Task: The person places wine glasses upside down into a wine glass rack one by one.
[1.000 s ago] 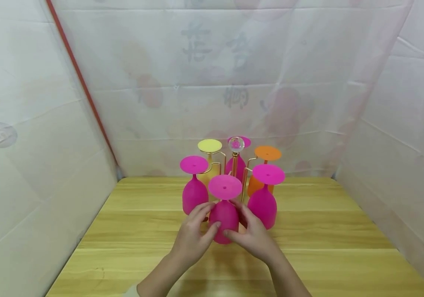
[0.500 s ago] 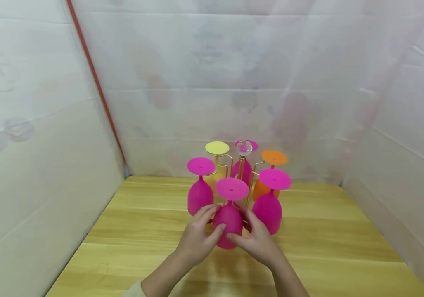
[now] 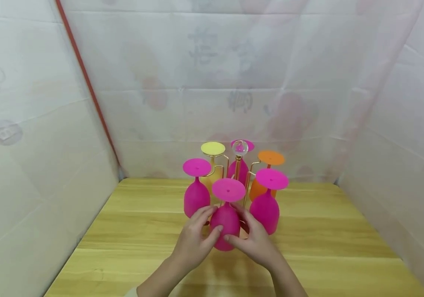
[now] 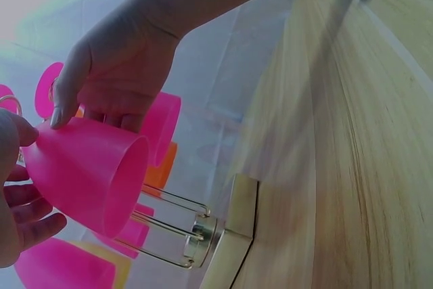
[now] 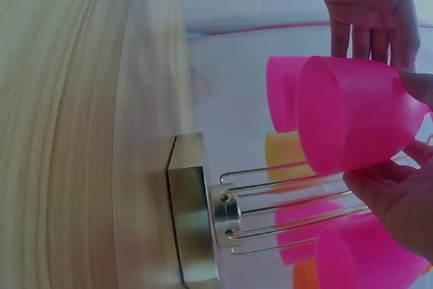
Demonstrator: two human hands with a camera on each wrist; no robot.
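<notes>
Both my hands are around the bowl of a pink plastic goblet (image 3: 227,225) that hangs upside down, foot uppermost, at the front of a gold wire glass rack (image 3: 238,167). My left hand (image 3: 191,239) holds its left side, and my right hand (image 3: 258,241) holds the right side, thumbs on the near face and fingers curved behind. In the left wrist view the goblet's open rim (image 4: 128,187) is well above the table. A pink goblet (image 3: 197,198) hangs to the left, another pink goblet (image 3: 265,210) to the right.
Behind hang a yellow goblet (image 3: 213,148), an orange goblet (image 3: 271,158) and a third pink one, around a post topped by a clear ball (image 3: 240,147). The rack's gold base (image 5: 191,208) stands on the wooden table (image 3: 141,231). Pale curtains (image 3: 212,70) enclose three sides.
The head view shifts slightly between frames. Both hands keep their hold on the front pink goblet, with no clear movement relative to the rack.
</notes>
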